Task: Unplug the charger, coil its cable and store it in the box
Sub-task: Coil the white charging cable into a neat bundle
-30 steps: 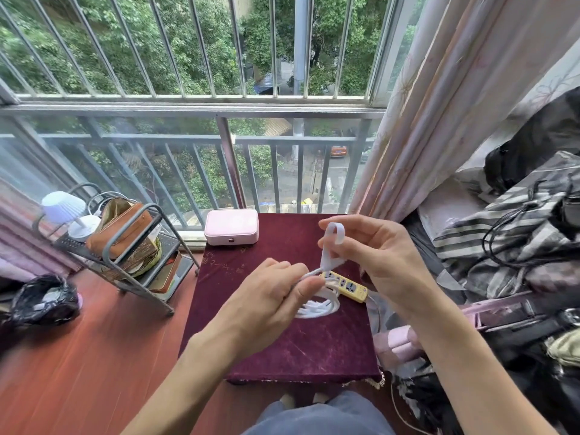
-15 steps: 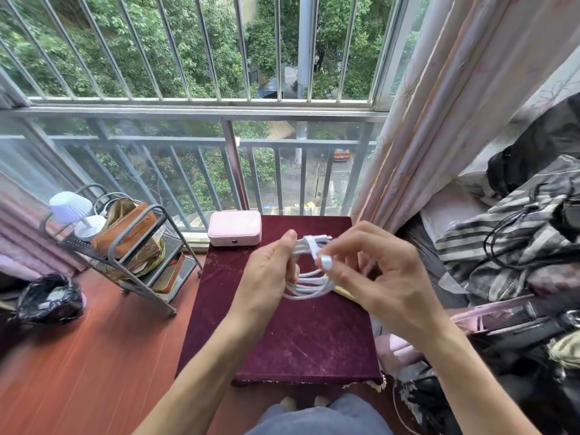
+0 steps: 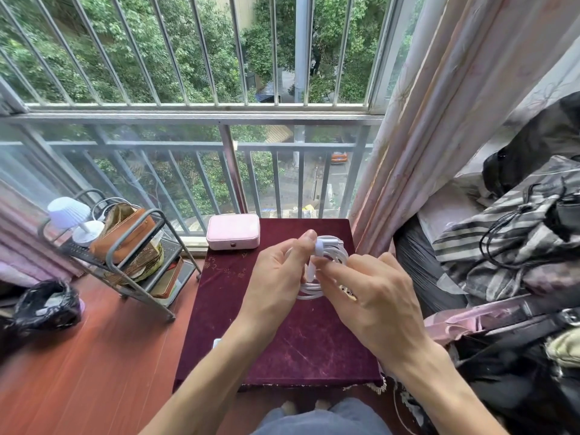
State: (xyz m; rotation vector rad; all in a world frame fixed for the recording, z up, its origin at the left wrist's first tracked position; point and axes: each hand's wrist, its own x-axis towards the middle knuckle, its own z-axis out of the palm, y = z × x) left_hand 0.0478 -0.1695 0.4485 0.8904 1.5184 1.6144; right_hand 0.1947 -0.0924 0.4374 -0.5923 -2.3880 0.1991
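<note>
Cable (image 3: 329,255): white loops, held up over the red table (image 3: 292,346) — now bunched tighter than a moment ago.
Left hand (image 3: 276,277): fingers pinch the coil.
Right hand (image 3: 373,296): fingertips grip the cable too; it has dropped lower.
Pink box (image 3: 233,231): shut, at the table's far edge.
Power strip (image 3: 348,291): mostly hidden behind the right hand.
Rack (image 3: 125,246): left of the table.

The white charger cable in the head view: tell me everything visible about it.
The white charger cable is a thin, smooth, plastic-looking cord gathered into a small coil of several loops. It is held upright above the dark red velvet-covered table, touching nothing but the hands. The left hand pinches the coil's top, a white end piece at the thumb tip; the right hand fingers the lower loops.
</note>
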